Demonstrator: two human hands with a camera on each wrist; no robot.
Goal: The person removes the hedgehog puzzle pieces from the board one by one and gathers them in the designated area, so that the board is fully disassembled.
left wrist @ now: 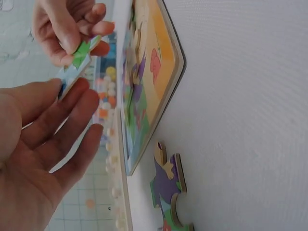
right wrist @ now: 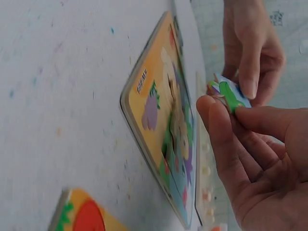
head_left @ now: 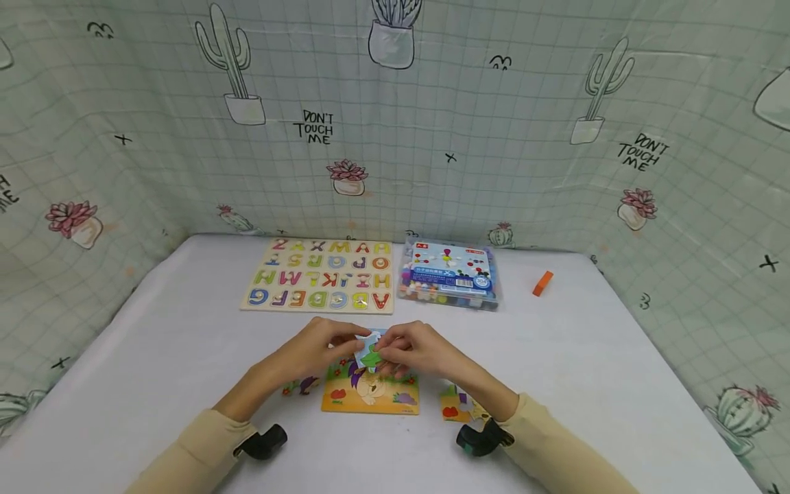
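Note:
A light-blue and green jigsaw piece [head_left: 366, 358] is held up over the picture puzzle board [head_left: 385, 406]. My left hand [head_left: 316, 351] pinches its blue edge between thumb and fingers, as the piece [left wrist: 76, 67] shows in the left wrist view. On the opposite side, the thumb and fingers of my right hand [head_left: 418, 348] grip the green part. Below, the board [right wrist: 137, 108] carries an orange and green animal picture with fitted pieces. A loose purple and green piece [left wrist: 167, 180] lies left of the board.
More loose pieces [head_left: 450, 409] lie right of the board, near my right wrist. Behind stand a wooden alphabet board [head_left: 286, 302] and a clear plastic box [head_left: 447, 271] of colourful parts. An orange block [head_left: 542, 283] lies far right. A patterned cloth [head_left: 395, 137] encloses the table's back and sides.

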